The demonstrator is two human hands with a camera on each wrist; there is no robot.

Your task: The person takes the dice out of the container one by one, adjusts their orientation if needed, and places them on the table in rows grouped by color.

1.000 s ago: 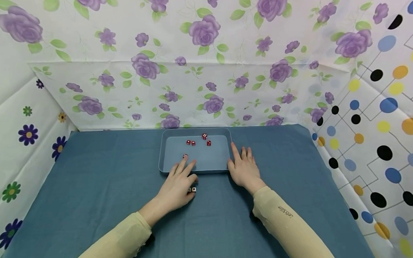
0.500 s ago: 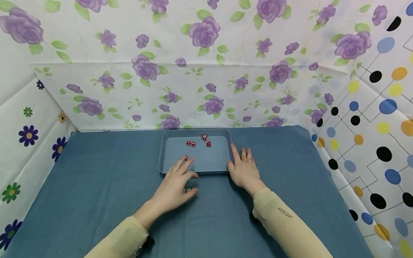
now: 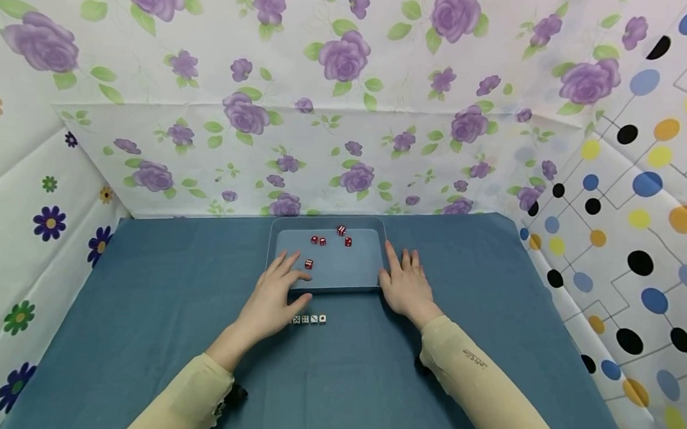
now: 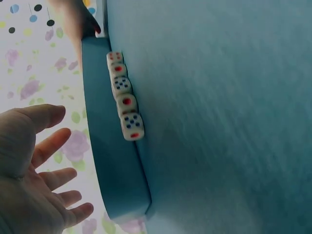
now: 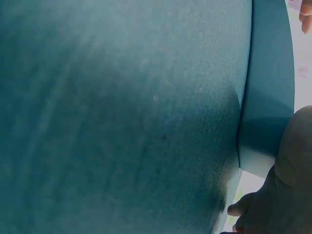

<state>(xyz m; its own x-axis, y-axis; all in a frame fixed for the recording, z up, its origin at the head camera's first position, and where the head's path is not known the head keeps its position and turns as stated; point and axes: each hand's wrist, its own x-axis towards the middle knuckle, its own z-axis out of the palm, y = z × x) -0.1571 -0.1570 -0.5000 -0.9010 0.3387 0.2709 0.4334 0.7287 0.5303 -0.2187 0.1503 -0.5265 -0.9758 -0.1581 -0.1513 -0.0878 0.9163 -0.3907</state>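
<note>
A shallow blue-grey tray [image 3: 352, 269] stands at the back of the table, with several red dice in it. One red die [image 3: 309, 264] lies apart from the others, close to the fingertips of my left hand [image 3: 267, 301]. That hand hovers over the tray's near left corner, fingers spread and holding nothing; the left wrist view shows the same hand [image 4: 34, 170] beside the tray wall [image 4: 109, 141]. White dice [image 3: 314, 319] form a row along the tray's front side. My right hand [image 3: 406, 284] rests at the tray's right edge, fingers extended, thumb at the near corner.
Blue cloth [image 3: 342, 387] covers the table. A floral sheet [image 3: 323, 162] hangs directly behind the tray, and a dotted sheet [image 3: 624, 252] closes off the right side. Another flowered sheet [image 3: 48, 259] stands along the left.
My left hand has moved left, away from the single red die, which is now uncovered. More of the white dice row shows. The right hand stays at the tray's edge.
</note>
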